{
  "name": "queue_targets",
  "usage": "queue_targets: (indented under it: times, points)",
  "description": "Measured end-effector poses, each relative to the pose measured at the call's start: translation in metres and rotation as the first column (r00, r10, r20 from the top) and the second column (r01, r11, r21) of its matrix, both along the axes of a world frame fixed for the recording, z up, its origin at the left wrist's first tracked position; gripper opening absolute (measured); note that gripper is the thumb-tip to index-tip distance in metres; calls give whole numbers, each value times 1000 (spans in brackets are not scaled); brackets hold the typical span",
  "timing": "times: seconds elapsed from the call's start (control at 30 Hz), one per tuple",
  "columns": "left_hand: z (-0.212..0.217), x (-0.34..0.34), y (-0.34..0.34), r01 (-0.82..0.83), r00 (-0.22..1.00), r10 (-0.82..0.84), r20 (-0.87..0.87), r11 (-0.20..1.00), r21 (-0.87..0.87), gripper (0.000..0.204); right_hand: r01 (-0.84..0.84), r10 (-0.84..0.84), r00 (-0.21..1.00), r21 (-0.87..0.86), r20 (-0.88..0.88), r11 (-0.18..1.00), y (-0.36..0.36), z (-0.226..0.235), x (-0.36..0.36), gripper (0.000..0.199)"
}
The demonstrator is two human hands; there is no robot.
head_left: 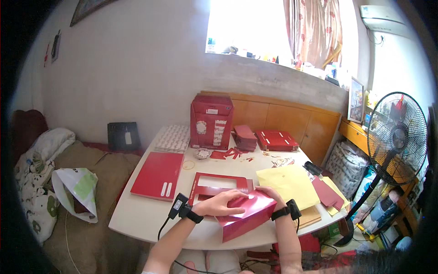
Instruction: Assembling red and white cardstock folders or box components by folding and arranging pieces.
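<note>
Near the table's front edge I have a glossy red folded cardboard piece [248,219], tilted, with one panel facing up and another facing me. My left hand [222,203] lies over its upper left part, fingers stretched out. At its right end my right hand [270,197] is wrapped round the edge, with some fingers hidden. Just behind them lies a flat red card sheet with a window cut-out [218,181]. Each wrist carries a black strapped device, the left one [179,206] trailing a cable.
Yellow sheets [289,185] lie at the right, a red card stack [157,176] at the left. Behind stand a tall red box [211,123], a tray of white pieces [172,138] and a red flat case [276,140]. A black fan [397,137] stands right of the table.
</note>
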State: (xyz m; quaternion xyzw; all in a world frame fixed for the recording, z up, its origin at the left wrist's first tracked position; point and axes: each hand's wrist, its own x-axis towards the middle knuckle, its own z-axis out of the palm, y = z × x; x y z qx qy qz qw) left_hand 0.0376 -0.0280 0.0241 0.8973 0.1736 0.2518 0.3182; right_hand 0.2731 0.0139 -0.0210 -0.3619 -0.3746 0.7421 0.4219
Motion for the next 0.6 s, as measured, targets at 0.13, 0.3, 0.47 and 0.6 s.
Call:
queue_targets:
  times: [0.13,0.3,0.47,0.6]
  points:
    - [-9,-4,6,-24,999,20,-39,995,-101,55,-84,113,969,139,-218,987,-25,18,-12,34]
    - [-16,3,2,-21,996,65,68,858,-513,54,-161,303,801,300,-516,940,-12,2,-8,40]
    - [-16,9,-2,196,906,259,334,443,-875,43,-106,264,850,344,-456,933,-15,9,-16,40]
    - [-9,6,-2,194,854,414,315,307,-932,42,-99,282,867,413,-411,905,-19,14,-20,42]
